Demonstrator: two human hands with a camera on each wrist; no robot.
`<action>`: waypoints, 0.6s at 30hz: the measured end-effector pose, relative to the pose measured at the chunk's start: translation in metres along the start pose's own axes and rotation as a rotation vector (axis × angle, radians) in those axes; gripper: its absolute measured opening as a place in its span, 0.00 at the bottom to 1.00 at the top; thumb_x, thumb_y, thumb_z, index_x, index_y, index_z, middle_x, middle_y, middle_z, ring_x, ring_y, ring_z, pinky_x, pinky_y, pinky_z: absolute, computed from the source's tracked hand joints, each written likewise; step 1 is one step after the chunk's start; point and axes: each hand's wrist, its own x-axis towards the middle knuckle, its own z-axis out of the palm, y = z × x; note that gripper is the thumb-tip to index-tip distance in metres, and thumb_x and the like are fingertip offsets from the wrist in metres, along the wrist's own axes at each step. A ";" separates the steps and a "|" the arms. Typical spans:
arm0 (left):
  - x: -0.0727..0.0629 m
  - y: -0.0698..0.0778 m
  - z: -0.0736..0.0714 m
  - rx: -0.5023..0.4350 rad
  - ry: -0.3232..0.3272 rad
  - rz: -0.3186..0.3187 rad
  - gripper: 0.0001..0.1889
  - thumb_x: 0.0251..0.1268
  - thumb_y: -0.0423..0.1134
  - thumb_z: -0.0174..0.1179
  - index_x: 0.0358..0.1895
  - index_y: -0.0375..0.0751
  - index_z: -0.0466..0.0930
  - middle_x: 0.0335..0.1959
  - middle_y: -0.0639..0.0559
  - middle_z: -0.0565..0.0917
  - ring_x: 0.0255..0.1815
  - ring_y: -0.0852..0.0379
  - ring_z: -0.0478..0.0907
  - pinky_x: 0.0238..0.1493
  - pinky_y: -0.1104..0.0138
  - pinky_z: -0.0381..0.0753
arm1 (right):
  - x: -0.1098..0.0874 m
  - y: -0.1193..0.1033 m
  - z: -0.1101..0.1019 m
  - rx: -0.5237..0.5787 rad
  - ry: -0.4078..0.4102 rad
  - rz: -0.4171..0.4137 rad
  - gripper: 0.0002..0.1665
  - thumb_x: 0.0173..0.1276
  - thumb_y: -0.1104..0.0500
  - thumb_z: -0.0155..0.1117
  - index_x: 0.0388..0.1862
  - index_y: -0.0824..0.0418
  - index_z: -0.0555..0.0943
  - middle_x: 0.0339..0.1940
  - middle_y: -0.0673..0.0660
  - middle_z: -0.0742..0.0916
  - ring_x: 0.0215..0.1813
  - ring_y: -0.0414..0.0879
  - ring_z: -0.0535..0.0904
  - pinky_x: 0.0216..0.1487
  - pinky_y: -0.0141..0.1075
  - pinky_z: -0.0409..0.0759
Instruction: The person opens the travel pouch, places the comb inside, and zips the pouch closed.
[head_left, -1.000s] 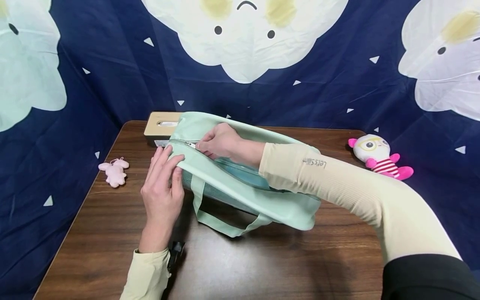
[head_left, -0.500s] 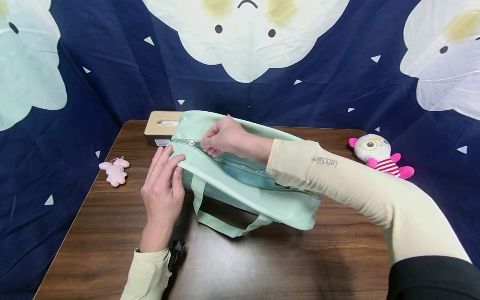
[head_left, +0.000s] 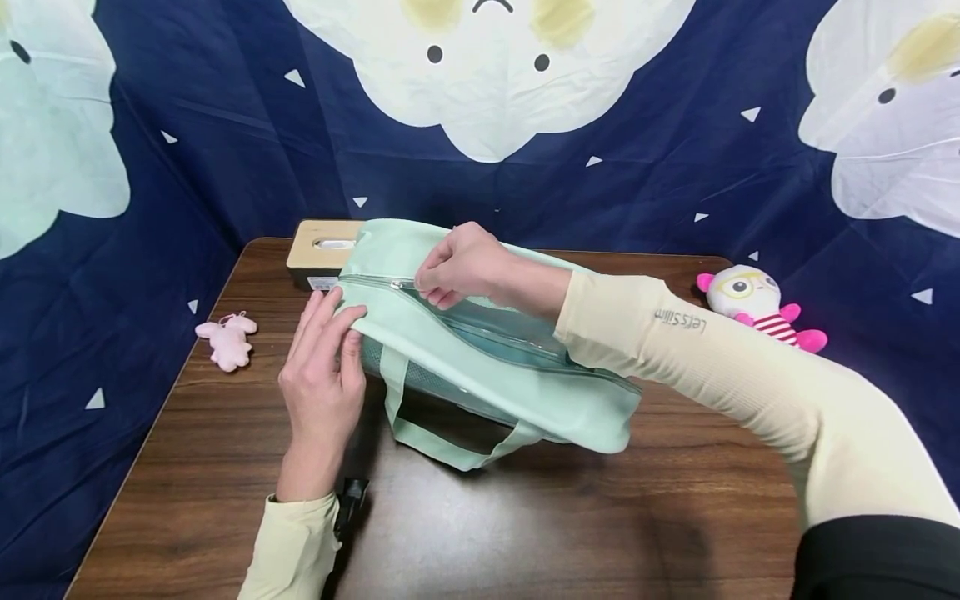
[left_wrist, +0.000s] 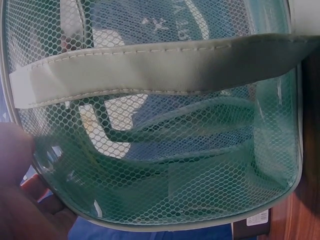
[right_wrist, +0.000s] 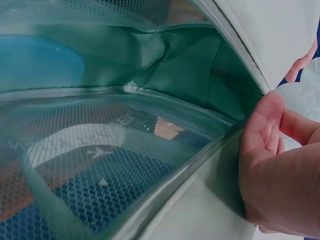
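Observation:
A mint-green handbag (head_left: 495,375) with see-through mesh sides stands on the table, its top opening gaping toward the right. My right hand (head_left: 468,262) pinches the zipper pull (head_left: 408,284) near the bag's left end; to the left of the slider the zipper teeth are joined. In the right wrist view, my right hand (right_wrist: 280,165) is at the edge of the opening, and a blue thing (right_wrist: 40,62) shows inside. My left hand (head_left: 322,367) rests with extended fingers on the bag's left end. A strap handle (left_wrist: 150,70) crosses the mesh in the left wrist view.
Behind the bag's left end stands a wooden-topped tissue box (head_left: 315,246). A small pink plush (head_left: 227,342) lies at the left, and a pink-and-white plush (head_left: 757,304) sits at the right rear. The dark wooden table (head_left: 465,533) backs onto a blue curtain (head_left: 240,125).
My right hand has drawn the zipper pull rightward along the bag's top, so the joined part of the zipper is longer. The left hand stays on the bag's left end.

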 end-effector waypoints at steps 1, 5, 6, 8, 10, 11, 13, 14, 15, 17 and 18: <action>0.000 0.000 0.000 0.001 0.000 -0.002 0.13 0.78 0.40 0.57 0.49 0.35 0.88 0.62 0.39 0.84 0.71 0.39 0.75 0.76 0.57 0.68 | -0.001 0.000 -0.002 -0.002 -0.002 0.000 0.07 0.71 0.68 0.66 0.41 0.72 0.87 0.30 0.59 0.88 0.36 0.51 0.87 0.42 0.36 0.89; 0.000 0.000 0.000 0.002 -0.004 -0.006 0.12 0.77 0.38 0.58 0.49 0.34 0.87 0.62 0.39 0.84 0.71 0.39 0.75 0.76 0.57 0.68 | -0.005 0.002 -0.007 -0.017 -0.008 -0.011 0.07 0.72 0.68 0.66 0.41 0.73 0.87 0.33 0.62 0.89 0.34 0.49 0.86 0.42 0.37 0.89; 0.000 0.000 0.000 0.004 -0.005 -0.008 0.12 0.77 0.37 0.58 0.49 0.34 0.87 0.62 0.39 0.84 0.71 0.39 0.75 0.76 0.56 0.68 | -0.005 0.003 -0.008 -0.018 -0.011 -0.012 0.07 0.71 0.68 0.66 0.41 0.73 0.87 0.33 0.62 0.89 0.33 0.48 0.85 0.42 0.37 0.89; 0.000 0.001 0.000 0.007 -0.008 -0.010 0.12 0.77 0.38 0.58 0.49 0.34 0.87 0.62 0.38 0.84 0.71 0.39 0.75 0.76 0.56 0.68 | -0.006 0.004 -0.009 -0.014 -0.016 -0.016 0.07 0.71 0.69 0.66 0.40 0.73 0.87 0.32 0.62 0.89 0.32 0.47 0.85 0.42 0.37 0.89; 0.000 0.001 0.000 0.008 -0.009 -0.011 0.13 0.78 0.39 0.57 0.49 0.34 0.87 0.62 0.38 0.84 0.71 0.38 0.75 0.76 0.56 0.68 | -0.007 0.004 -0.010 -0.014 -0.022 -0.018 0.07 0.71 0.69 0.66 0.41 0.73 0.87 0.31 0.61 0.89 0.32 0.47 0.85 0.42 0.37 0.89; 0.000 0.000 0.000 0.008 -0.009 -0.010 0.13 0.78 0.40 0.57 0.49 0.34 0.87 0.62 0.38 0.84 0.71 0.38 0.75 0.76 0.56 0.68 | -0.007 0.005 -0.010 -0.015 -0.024 -0.017 0.07 0.71 0.69 0.66 0.41 0.73 0.87 0.31 0.61 0.89 0.32 0.48 0.85 0.42 0.37 0.89; -0.001 0.000 0.000 0.006 -0.008 -0.009 0.15 0.79 0.41 0.56 0.49 0.34 0.87 0.62 0.38 0.84 0.70 0.37 0.75 0.76 0.55 0.68 | -0.007 0.005 -0.011 -0.019 -0.026 -0.016 0.07 0.71 0.69 0.66 0.42 0.73 0.87 0.31 0.60 0.89 0.33 0.48 0.85 0.42 0.37 0.89; -0.001 0.000 0.000 0.003 -0.006 -0.007 0.15 0.79 0.42 0.56 0.49 0.34 0.87 0.61 0.38 0.84 0.70 0.37 0.76 0.76 0.55 0.68 | -0.008 0.005 -0.011 -0.022 -0.026 -0.015 0.07 0.71 0.69 0.66 0.42 0.73 0.87 0.31 0.60 0.89 0.33 0.48 0.85 0.42 0.37 0.89; -0.001 0.000 0.000 0.002 -0.006 -0.007 0.16 0.80 0.43 0.56 0.49 0.34 0.87 0.61 0.38 0.84 0.70 0.37 0.76 0.76 0.55 0.68 | -0.008 0.006 -0.012 -0.025 -0.026 -0.013 0.07 0.71 0.69 0.66 0.42 0.73 0.87 0.30 0.59 0.89 0.33 0.48 0.86 0.42 0.37 0.89; -0.001 0.000 -0.001 0.000 -0.006 -0.007 0.16 0.80 0.43 0.55 0.49 0.34 0.87 0.62 0.38 0.84 0.70 0.37 0.75 0.76 0.56 0.68 | -0.008 0.006 -0.012 -0.027 -0.026 -0.014 0.07 0.71 0.68 0.66 0.42 0.73 0.87 0.31 0.60 0.89 0.33 0.47 0.86 0.42 0.37 0.89; -0.001 0.000 -0.001 0.001 -0.006 -0.007 0.16 0.80 0.43 0.55 0.49 0.34 0.87 0.62 0.38 0.84 0.70 0.37 0.75 0.76 0.56 0.67 | -0.009 0.006 -0.013 -0.029 -0.026 -0.017 0.07 0.71 0.68 0.66 0.42 0.72 0.87 0.32 0.60 0.89 0.33 0.47 0.86 0.42 0.37 0.89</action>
